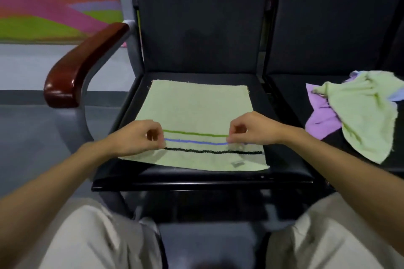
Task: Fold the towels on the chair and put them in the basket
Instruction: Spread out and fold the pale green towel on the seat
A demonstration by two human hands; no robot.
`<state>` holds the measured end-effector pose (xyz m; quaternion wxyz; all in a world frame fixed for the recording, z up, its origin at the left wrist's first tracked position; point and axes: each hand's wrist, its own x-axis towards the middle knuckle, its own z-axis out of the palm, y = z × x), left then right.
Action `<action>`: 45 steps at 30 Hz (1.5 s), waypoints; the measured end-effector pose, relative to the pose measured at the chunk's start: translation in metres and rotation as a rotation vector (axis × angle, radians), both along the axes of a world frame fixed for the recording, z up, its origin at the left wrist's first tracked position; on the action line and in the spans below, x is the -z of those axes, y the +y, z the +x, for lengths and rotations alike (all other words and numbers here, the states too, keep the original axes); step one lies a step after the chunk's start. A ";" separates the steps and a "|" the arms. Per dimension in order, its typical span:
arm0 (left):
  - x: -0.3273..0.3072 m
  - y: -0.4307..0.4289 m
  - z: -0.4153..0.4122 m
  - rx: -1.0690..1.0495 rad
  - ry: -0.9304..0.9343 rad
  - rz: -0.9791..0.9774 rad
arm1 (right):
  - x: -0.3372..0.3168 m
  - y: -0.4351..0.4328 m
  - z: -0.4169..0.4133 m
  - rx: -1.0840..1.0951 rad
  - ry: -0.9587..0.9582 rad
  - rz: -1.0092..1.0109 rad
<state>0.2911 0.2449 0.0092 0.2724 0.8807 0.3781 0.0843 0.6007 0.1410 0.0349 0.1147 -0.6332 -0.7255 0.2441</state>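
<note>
A pale green towel (196, 107) with a green, a blue and a black stripe lies flat on the dark seat of the chair (196, 178) in front of me. My left hand (140, 136) rests on the towel's left side near the stripes, its fingers curled and pinching the cloth. My right hand (251, 129) does the same on the right side, at the ends of the green and blue stripes. A heap of unfolded towels (360, 111), pale green over purple and light blue, lies on the neighbouring seat to the right. No basket is in view.
A brown wooden armrest (85, 61) on a grey frame stands to the left of the seat. Grey floor and a brightly coloured wall panel (54, 2) lie beyond it. My knees in light trousers (91, 238) are just below the seat's front edge.
</note>
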 end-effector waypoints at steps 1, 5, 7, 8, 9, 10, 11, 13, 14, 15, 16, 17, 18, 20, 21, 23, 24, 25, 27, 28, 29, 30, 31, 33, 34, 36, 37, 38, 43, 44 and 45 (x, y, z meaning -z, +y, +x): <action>0.005 -0.006 -0.010 0.023 0.017 0.016 | 0.005 -0.010 -0.002 0.006 0.029 -0.001; 0.017 -0.013 -0.033 0.119 0.115 0.025 | 0.028 -0.031 0.001 -0.026 -0.045 -0.055; 0.020 -0.010 -0.033 0.107 0.078 0.046 | 0.031 -0.034 0.001 -0.058 -0.103 -0.042; 0.021 -0.008 -0.030 0.095 0.055 0.072 | 0.032 -0.034 0.001 -0.083 -0.126 -0.031; 0.023 -0.006 -0.027 0.078 0.034 0.094 | 0.033 -0.035 0.002 -0.108 -0.148 -0.028; 0.024 -0.004 -0.023 0.062 0.025 0.113 | 0.033 -0.034 0.003 -0.128 -0.168 -0.031; 0.026 -0.002 -0.020 0.045 0.029 0.130 | 0.035 -0.034 0.005 -0.139 -0.177 -0.034; 0.029 0.003 -0.012 0.015 0.064 0.143 | 0.037 -0.030 0.011 -0.133 -0.160 -0.034; 0.029 0.006 -0.008 0.001 0.080 0.136 | 0.038 -0.027 0.014 -0.122 -0.138 -0.021; 0.031 0.008 -0.004 -0.012 0.088 0.125 | 0.039 -0.024 0.016 -0.114 -0.121 -0.004; 0.032 0.010 0.000 -0.026 0.092 0.119 | 0.040 -0.021 0.019 -0.117 -0.126 0.014; 0.033 0.013 0.004 -0.036 0.101 0.122 | 0.040 -0.017 0.020 -0.130 -0.151 0.028; 0.035 0.015 0.007 -0.037 0.114 0.132 | 0.040 -0.014 0.021 -0.146 -0.180 0.031; 0.036 0.018 0.011 -0.040 0.146 0.151 | 0.039 -0.010 0.019 -0.154 -0.193 -0.013; 0.037 0.020 0.013 -0.045 0.169 0.154 | 0.038 -0.008 0.018 -0.150 -0.192 -0.041; 0.036 0.023 0.015 -0.063 0.215 0.153 | 0.037 -0.004 0.016 -0.151 -0.199 -0.074; 0.035 0.023 0.016 -0.076 0.230 0.146 | 0.037 -0.001 0.017 -0.151 -0.202 -0.069; 0.033 0.024 0.017 -0.090 0.227 0.129 | 0.037 0.002 0.018 -0.149 -0.208 -0.052; 0.027 0.024 0.018 -0.111 0.179 0.059 | 0.037 0.006 0.022 -0.132 -0.217 -0.015; 0.023 0.023 0.018 -0.117 0.147 0.005 | 0.037 0.007 0.023 -0.116 -0.219 -0.014; 0.019 0.021 0.018 -0.118 0.123 -0.060 | 0.036 0.008 0.024 -0.107 -0.229 -0.020; 0.016 0.019 0.016 -0.110 0.120 -0.112 | 0.036 0.009 0.024 -0.101 -0.246 -0.040; 0.013 0.016 0.015 -0.088 0.137 -0.137 | 0.037 0.009 0.023 -0.094 -0.257 -0.069; 0.014 0.013 0.009 -0.043 0.162 -0.096 | 0.037 0.009 0.023 -0.073 -0.256 -0.115; 0.014 0.013 0.006 -0.041 0.139 -0.050 | 0.036 0.009 0.023 -0.061 -0.238 -0.117; 0.013 0.013 -0.003 -0.077 0.056 0.046 | 0.035 0.009 0.024 -0.035 -0.173 -0.101; 0.011 0.013 -0.008 -0.096 0.024 0.093 | 0.033 0.007 0.025 -0.025 -0.144 -0.093; 0.009 0.012 -0.011 -0.111 0.005 0.136 | 0.031 0.005 0.025 -0.023 -0.125 -0.093; 0.002 0.000 -0.022 -0.257 -0.073 0.211 | 0.027 -0.012 0.032 -0.013 -0.134 0.003; 0.001 -0.002 -0.025 -0.276 -0.078 0.216 | 0.026 -0.016 0.034 0.013 -0.118 0.026; 0.001 -0.003 -0.028 -0.284 -0.064 0.232 | 0.024 -0.020 0.036 0.040 -0.104 0.043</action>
